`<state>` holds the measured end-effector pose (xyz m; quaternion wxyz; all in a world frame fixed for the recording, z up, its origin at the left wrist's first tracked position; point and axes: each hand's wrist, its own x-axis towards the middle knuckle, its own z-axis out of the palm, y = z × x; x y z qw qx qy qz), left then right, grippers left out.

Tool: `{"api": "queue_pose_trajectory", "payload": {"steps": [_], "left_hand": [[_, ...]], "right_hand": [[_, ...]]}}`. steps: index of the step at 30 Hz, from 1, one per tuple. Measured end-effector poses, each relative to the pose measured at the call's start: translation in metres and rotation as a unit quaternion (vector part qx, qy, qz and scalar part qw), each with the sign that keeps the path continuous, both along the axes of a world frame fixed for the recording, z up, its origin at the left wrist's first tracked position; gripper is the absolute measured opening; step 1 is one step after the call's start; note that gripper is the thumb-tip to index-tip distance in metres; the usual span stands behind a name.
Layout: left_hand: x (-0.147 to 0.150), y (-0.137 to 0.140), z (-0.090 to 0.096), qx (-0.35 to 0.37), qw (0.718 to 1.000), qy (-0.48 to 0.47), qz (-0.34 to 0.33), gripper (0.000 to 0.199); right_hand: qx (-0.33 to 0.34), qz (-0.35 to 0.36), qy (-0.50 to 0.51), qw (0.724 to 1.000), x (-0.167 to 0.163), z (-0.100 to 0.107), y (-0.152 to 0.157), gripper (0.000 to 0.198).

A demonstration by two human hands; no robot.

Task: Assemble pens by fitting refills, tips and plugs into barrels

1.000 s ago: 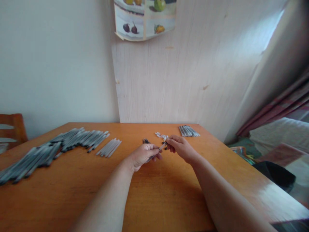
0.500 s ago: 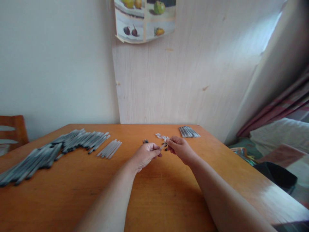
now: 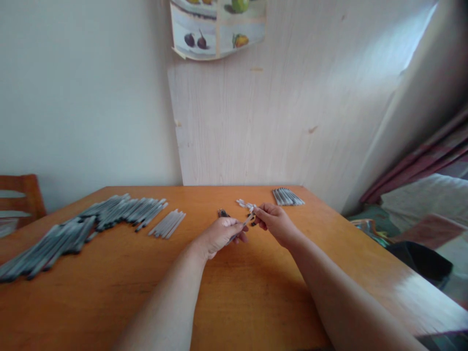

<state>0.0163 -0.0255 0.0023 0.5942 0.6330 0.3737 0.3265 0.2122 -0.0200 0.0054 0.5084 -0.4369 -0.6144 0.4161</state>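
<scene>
My left hand is closed round a slim translucent pen barrel, which points up and to the right. The fingers of my right hand pinch the barrel's far end, where a small white part shows; its exact shape is too small to tell. Just beyond my right fingertips lie several small white pieces on the table, with some small black pieces partly hidden by that hand. Behind my left hand sits a small group of black pieces, also partly covered.
A large spread of grey pens with black ends covers the left of the wooden table. Beside it lies a row of pale translucent tubes. Neatly lined-up pens rest at the back right. A chair stands at the left.
The view has tilted slightly. My left hand has turned a little, and more of the black pieces behind it show. Both hands keep their hold on the pen barrel.
</scene>
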Motion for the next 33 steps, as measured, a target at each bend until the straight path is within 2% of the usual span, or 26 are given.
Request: {"api": "queue_pose_trajectory", "payload": {"steps": [13, 23, 29, 33], "left_hand": [[0.004, 0.001, -0.005, 0.049, 0.998, 0.027, 0.040, 0.034], [0.006, -0.003, -0.003, 0.070, 0.995, 0.028, 0.071, 0.039], [0.009, -0.003, -0.005, 0.072, 0.993, 0.058, 0.075, 0.035], [0.012, -0.005, -0.005, 0.090, 0.992, 0.044, 0.079, 0.026]], "right_hand": [[-0.019, 0.008, 0.059, 0.998, -0.004, -0.003, 0.002, 0.033], [-0.032, -0.006, 0.055, 0.998, -0.008, 0.001, 0.000, 0.034], [-0.020, -0.005, 0.053, 0.998, -0.008, -0.001, 0.002, 0.034], [-0.019, -0.008, 0.048, 0.999, -0.010, -0.003, 0.002, 0.033]]}}
